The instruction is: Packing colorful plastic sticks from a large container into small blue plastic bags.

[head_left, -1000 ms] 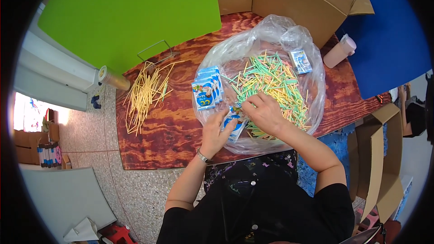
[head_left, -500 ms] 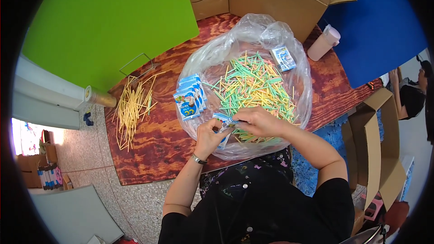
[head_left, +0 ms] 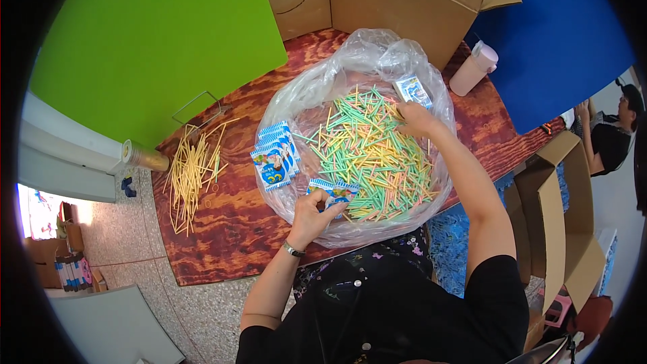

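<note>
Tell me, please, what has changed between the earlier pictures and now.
The right hand left the packet at the left hand and moved forward and rightward, over the coloured sticks, to beside the far packet. The left hand still holds its packet. The fanned packets and pink bottle stayed.

Cardboard boxes [head_left: 397, 3] and a worktable [head_left: 236, 229] suggest a workshop.

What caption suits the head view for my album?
Left hand holding a blue-and-white packet, right hand at the edge of pastel sticks piled on clear plastic.
</note>
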